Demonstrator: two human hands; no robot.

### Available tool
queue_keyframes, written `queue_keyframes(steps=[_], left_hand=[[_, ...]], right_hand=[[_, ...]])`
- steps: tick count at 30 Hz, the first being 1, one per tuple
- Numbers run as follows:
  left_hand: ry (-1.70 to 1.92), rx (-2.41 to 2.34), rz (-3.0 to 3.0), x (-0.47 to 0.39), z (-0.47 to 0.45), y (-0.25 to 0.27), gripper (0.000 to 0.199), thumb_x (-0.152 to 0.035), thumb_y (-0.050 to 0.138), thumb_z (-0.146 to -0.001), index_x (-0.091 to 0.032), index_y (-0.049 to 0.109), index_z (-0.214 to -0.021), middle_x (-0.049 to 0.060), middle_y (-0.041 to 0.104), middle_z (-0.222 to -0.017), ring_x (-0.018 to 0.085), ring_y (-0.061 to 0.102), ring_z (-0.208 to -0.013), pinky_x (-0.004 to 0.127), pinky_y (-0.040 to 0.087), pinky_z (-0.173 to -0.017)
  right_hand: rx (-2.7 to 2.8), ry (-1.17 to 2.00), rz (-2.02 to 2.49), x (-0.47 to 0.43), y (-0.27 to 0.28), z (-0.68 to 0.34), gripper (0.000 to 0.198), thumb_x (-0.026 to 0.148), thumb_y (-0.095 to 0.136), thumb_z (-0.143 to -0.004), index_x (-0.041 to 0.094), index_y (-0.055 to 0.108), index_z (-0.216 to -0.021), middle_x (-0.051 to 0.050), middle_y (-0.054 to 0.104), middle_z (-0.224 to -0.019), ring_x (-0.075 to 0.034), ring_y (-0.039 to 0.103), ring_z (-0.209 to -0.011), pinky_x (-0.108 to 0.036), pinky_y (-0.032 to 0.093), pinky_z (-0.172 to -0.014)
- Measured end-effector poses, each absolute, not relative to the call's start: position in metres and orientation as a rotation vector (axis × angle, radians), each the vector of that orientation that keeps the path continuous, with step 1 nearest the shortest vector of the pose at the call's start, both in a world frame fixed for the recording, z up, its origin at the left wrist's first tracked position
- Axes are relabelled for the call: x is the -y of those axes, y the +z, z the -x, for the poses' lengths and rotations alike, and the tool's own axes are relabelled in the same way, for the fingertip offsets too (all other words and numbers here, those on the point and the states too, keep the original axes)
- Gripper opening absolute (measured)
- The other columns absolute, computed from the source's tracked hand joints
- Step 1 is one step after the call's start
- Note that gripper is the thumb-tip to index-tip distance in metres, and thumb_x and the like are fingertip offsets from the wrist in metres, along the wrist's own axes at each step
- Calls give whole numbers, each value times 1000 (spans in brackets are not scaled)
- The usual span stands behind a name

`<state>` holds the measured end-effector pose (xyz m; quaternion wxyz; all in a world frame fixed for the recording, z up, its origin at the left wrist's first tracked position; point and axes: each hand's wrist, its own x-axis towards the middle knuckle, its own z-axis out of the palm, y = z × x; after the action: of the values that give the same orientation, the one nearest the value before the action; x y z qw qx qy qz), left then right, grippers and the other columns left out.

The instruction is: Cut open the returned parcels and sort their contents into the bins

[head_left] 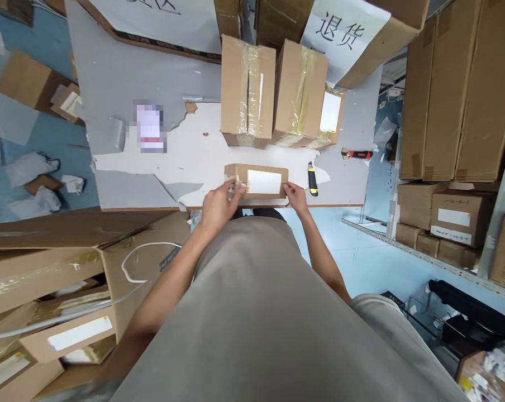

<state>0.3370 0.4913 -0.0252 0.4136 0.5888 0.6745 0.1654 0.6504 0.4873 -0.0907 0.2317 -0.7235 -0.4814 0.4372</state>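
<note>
A small brown cardboard box [256,168] lies at the front edge of the table, with a white label [264,182] on its upper side. My left hand [219,205] is closed around its left end, thumb on top near some clear tape. At the opposite end, my right hand [296,197] pinches the lower right corner between thumb and fingers. Just right of that hand rests a yellow and black utility knife [312,178]. Farther right lies a red and black utility knife [359,154].
Two taped cartons [261,84] [299,92] and a smaller labelled box [332,111] stand behind on the worn table [185,128]. A large open carton [130,301] with boxes is at lower left. Shelves with cartons [462,218] line the right. Scraps litter the blue floor [9,134].
</note>
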Motion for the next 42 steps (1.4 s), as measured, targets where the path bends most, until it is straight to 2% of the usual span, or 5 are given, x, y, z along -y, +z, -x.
queue_keyframes(steps=[6, 17, 27, 34, 42], left_hand=[[434, -1879, -1304, -499, -288, -76, 31, -40, 71, -111, -19, 80, -132, 18, 89, -127, 37, 86, -119, 43, 63, -107], [592, -1988, -898, -512, -213, -114, 34, -35, 74, -98, -10, 82, -120, 21, 86, -134, 31, 81, -133, 42, 62, -124], [692, -1703, -848, -508, -262, -113, 62, -53, 95, -82, -13, 75, -125, 22, 84, -132, 36, 81, -132, 53, 63, -123], [562, -1705, -877, -514, -293, -104, 54, -41, 89, -82, -18, 69, -127, 23, 79, -145, 39, 79, -136, 60, 64, -121], [711, -1778, -1069, -611, -307, -94, 107, -51, 98, -84, -15, 52, -174, 30, 48, -184, 47, 49, -172, 59, 47, -138]], right_hand=[[1525, 1110, 2032, -493, -75, -596, 39, 58, 70, -113, 26, 92, -111, -11, 84, -110, -30, 81, -101, -43, 64, -102], [2130, 1008, 1781, -526, -28, -449, 52, 57, 46, -125, 22, 85, -124, -20, 81, -126, -39, 79, -116, -51, 66, -101], [1894, 1061, 2023, -519, -50, -580, 28, 36, 66, -120, 21, 90, -120, -11, 85, -116, -27, 81, -104, -35, 60, -98], [1711, 1186, 2041, -510, -70, -613, 21, 35, 74, -114, 22, 91, -121, -9, 89, -119, -25, 85, -102, -34, 62, -99], [1249, 658, 2162, -581, -74, -673, 75, 65, 70, -111, 13, 60, -164, -26, 70, -158, -33, 77, -134, -47, 61, -119]])
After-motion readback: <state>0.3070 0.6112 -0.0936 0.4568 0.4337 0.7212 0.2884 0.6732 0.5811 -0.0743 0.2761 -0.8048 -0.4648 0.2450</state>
